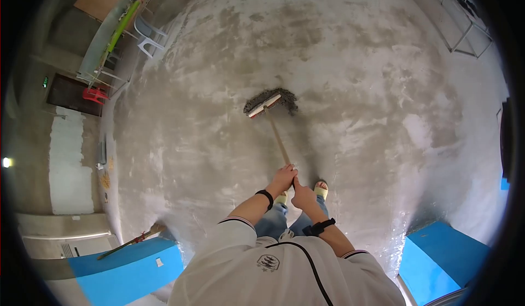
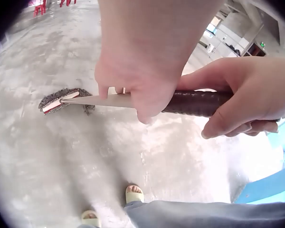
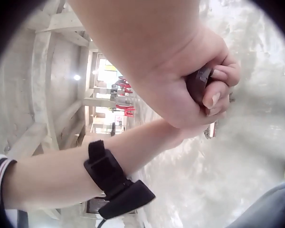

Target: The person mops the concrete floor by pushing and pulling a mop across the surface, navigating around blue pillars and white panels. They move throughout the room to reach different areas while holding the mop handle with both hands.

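A mop (image 1: 264, 106) with dark grey strands and a white-and-red head bar lies on the concrete floor ahead of the person. Its pale wooden handle (image 1: 278, 139) slants back toward the body. My left hand (image 1: 283, 178) grips the handle lower down, just below the dark sleeve (image 2: 192, 103) that covers its upper part. Behind it, nearer the body, my right hand (image 1: 304, 196) holds this dark sleeve. In the right wrist view, the handle's dark end (image 3: 197, 85) pokes out of the right hand's curled fingers (image 3: 220, 74).
Blue-painted blocks (image 1: 134, 268) stand at both lower sides, a stick broom (image 1: 134, 240) lying on the left one. A grey plastic chair (image 1: 146, 35) and a long table (image 1: 101, 49) line the left. A metal frame (image 1: 465, 38) stands far right. Damp patches mark the floor (image 1: 355, 87).
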Demonstrator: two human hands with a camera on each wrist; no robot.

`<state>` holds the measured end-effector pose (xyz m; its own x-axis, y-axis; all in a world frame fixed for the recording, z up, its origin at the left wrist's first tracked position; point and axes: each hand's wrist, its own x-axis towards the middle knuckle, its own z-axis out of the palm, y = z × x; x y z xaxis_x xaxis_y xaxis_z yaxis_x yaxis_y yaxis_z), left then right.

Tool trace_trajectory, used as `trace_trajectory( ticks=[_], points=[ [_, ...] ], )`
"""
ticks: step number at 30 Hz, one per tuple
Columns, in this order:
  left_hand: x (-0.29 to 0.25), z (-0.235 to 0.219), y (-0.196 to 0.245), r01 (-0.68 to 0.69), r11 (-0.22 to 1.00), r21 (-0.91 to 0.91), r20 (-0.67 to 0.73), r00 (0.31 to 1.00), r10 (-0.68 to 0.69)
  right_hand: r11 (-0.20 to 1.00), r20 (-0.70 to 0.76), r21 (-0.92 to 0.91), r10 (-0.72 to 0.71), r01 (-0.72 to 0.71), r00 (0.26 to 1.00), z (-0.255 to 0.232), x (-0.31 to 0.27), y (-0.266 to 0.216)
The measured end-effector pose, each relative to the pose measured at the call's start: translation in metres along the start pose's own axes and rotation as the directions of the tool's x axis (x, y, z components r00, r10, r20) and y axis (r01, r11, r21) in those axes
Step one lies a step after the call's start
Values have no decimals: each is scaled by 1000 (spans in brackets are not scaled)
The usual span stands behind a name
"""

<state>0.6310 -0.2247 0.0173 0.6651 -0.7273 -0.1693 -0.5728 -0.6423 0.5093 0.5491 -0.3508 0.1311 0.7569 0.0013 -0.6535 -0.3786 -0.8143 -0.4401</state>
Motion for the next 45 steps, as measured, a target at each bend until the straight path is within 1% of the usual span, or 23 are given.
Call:
trace_trajectory(
  ticks=[2, 4, 6, 7, 8, 10, 12, 13, 14, 16, 19, 24, 27, 31, 34, 35, 36, 38, 40, 41, 42, 43, 45],
  points=[
    [-8, 0, -4, -59, 996, 68, -60, 996, 63, 1000, -1, 8, 16, -16, 1000, -1, -1, -9],
    [-17, -1, -5, -33, 999, 33, -5, 999, 34, 999, 40, -14, 32, -32, 999, 21, -7, -7],
    [-26, 4, -5, -108, 973, 202, 230, 971, 60, 998, -8, 0, 60, -60, 998, 46, -18, -3],
    [-31, 4, -5, -155, 967, 204, 275, 957, 95, 996, -20, 36, 81, -80, 997, 52, -29, -5],
    [-37, 3, -7, -170, 968, 183, 280, 953, 114, 993, -28, 70, 102, -100, 994, 59, -39, -6],
    [-60, 7, -12, -342, 925, 164, 227, 926, 302, 984, -48, 98, 157, -151, 986, 86, -58, -17],
    [-83, -2, -21, -388, 920, 57, 256, 896, 362, 975, -71, 162, 164, -151, 984, 102, -75, -34],
    [-93, -2, -28, -417, 908, -31, 280, 869, 408, 967, -16, 173, 195, -189, 981, 110, -82, -49],
    [-108, -4, -38, -484, 875, -14, 198, 856, 477, 963, 23, 184, 195, -196, 981, 117, -89, -64],
    [-130, -22, -53, -503, 864, -29, 235, 837, 495, 946, 99, 198, 243, -258, 965, 129, -94, -95],
    [-142, -38, -70, -526, 844, -106, 309, 789, 531, 946, 65, 139, 286, -293, 956, 127, -109, -132],
    [-158, -23, -63, -467, 820, -330, 209, 811, 546, 954, -65, 85, 293, -287, 954, 145, -134, -113],
    [-186, 10, -44, -587, 724, -362, -114, 799, 591, 954, -96, 85, 296, -289, 950, 168, -163, -99],
    [-250, 60, -12, -666, 664, -340, -134, 733, 666, 939, -136, 208, 305, -274, 943, 236, -229, -79],
    [-305, 95, -4, -643, 645, -413, 194, 630, 752, 884, -75, 372, 331, -282, 941, 318, -286, -68],
    [-316, 116, -2, -691, 572, -442, 262, 510, 819, 886, -97, 385, 319, -260, 943, 349, -303, -64],
    [-330, 132, 4, -594, 671, -443, 467, 486, 739, 885, -114, 398, 308, -241, 944, 376, -319, -63],
    [-353, 164, 16, -611, 616, -496, 542, 336, 770, 889, -67, 364, 323, -279, 944, 431, -340, -56],
    [-378, 165, 39, -711, 600, -366, 518, 380, 766, 859, -136, 396, 404, -324, 905, 413, -375, -84],
    [-381, 125, 59, -619, 667, -414, 611, 354, 708, 843, -106, 371, 456, -391, 884, 420, -382, -87],
    [-394, 151, 55, -323, 830, -455, 563, 618, 549, 825, -95, 343, 507, -450, 857, 424, -379, -83],
    [-390, 141, 66, -666, 711, -224, 607, 476, 636, 832, -175, 371, 499, -412, 849, 420, -378, -85],
    [-397, 110, 77, -720, 694, 7, 674, 516, 529, 823, -250, 433, 502, -368, 828, 417, -374, -102]
  ],
)
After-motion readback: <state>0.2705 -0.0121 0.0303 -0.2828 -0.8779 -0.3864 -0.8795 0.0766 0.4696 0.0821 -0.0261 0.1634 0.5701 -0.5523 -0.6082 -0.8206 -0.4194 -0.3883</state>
